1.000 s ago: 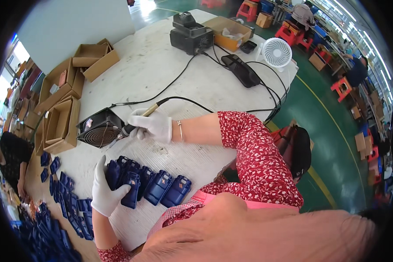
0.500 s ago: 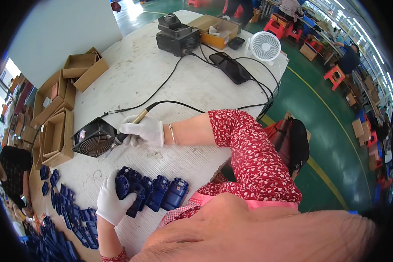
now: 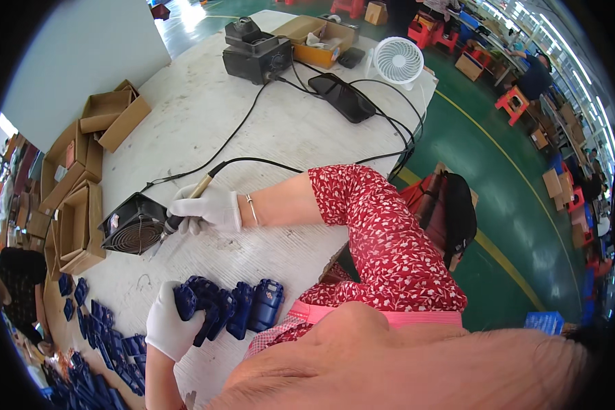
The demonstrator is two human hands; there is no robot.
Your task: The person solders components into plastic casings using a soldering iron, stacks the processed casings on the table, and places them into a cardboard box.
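Observation:
My right hand (image 3: 205,208), in a white glove, grips a pen-shaped soldering iron (image 3: 193,199) with a black cable, its tip pointing down beside a small black fan (image 3: 134,225). My left hand (image 3: 165,329), also gloved, rests its fingers on a row of dark blue plastic parts (image 3: 234,309) lying side by side on the white table (image 3: 253,130). Whether the fingers close around the leftmost part I cannot tell.
Open cardboard boxes (image 3: 82,184) line the table's left side. Several more blue parts (image 3: 96,342) lie at the lower left. A black soldering station (image 3: 253,55), a black foot pedal (image 3: 342,97) and a white desk fan (image 3: 398,61) stand at the far end. A black bag (image 3: 451,212) sits by my knee.
My left hand has shifted down and left along the blue parts. The right hand with the iron stays near the black fan; the view has tilted slightly.

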